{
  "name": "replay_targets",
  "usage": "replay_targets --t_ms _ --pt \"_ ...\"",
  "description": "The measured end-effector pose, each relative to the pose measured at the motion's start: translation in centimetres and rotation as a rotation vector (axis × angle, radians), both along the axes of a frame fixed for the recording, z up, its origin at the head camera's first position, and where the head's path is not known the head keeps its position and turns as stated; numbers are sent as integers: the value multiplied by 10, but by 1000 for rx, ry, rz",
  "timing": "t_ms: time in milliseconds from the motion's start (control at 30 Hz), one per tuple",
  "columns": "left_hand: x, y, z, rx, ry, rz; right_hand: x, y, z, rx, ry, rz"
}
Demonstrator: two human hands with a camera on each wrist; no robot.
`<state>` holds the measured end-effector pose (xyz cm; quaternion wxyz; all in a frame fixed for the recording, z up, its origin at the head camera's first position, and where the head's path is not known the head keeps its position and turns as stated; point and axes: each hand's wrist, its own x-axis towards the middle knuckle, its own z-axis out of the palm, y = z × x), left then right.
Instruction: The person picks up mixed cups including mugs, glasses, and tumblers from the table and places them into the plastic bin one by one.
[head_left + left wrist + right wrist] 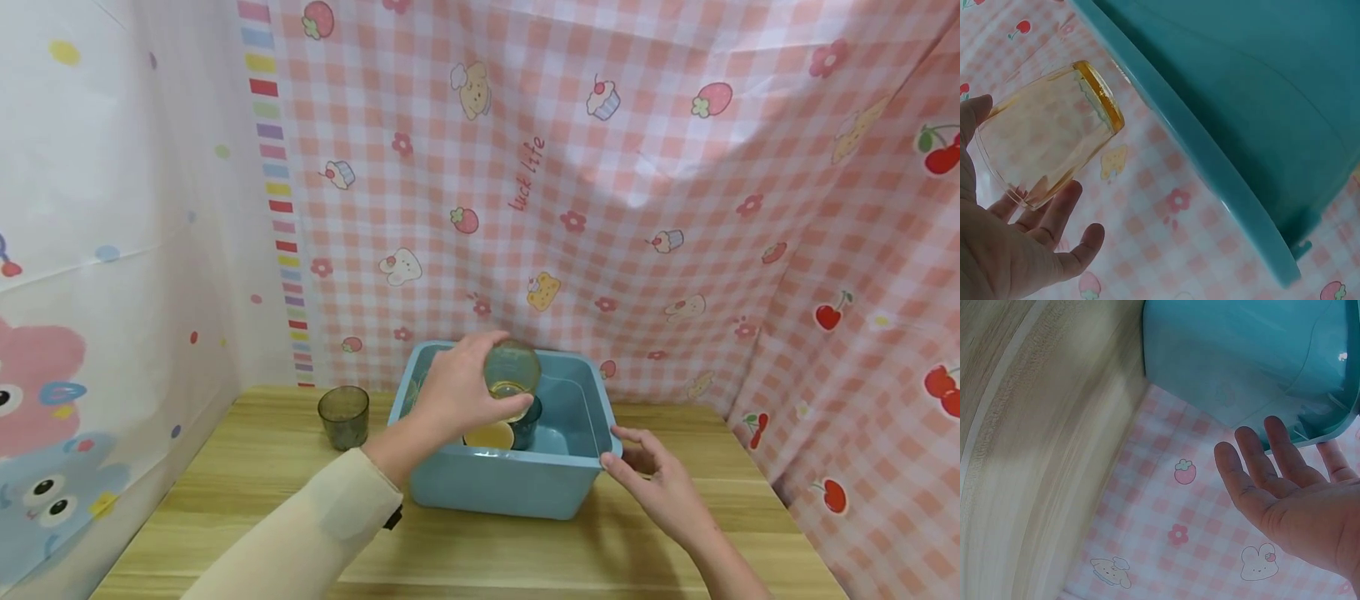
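Note:
My left hand (459, 385) holds a clear amber-tinted glass cup (513, 367) over the blue plastic bin (495, 487). In the left wrist view, the thumb and fingers grip this glass cup (1047, 134) near its rim, its thick amber base tilted up and away from the palm. Inside the bin stand a yellow cup (489, 436) and a dark teal cup (528, 425), both partly hidden. At the bin's front right corner, my right hand (663, 483) holds the rim between thumb and forefinger; the other fingers (1244, 469) extend loosely beside the bin in the right wrist view.
A smoky dark glass cup (345, 418) stands on the wooden table (255, 483), left of the bin. Behind the table hangs a pink checked cloth (525, 167), close to the bin's back edge. White printed cloth (172, 208) hangs on the left.

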<state>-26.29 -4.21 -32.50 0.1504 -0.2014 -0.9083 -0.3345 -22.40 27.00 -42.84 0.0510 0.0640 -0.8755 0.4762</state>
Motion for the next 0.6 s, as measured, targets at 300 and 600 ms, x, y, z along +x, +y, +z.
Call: replay_targets --t_ms 300,600 --pt "-10 20 -4 -49 -88 -66 -1 0 -1 13 8 -9" --pt "-18 35 -1 -70 -262 -155 -1 1 -2 11 6 6"
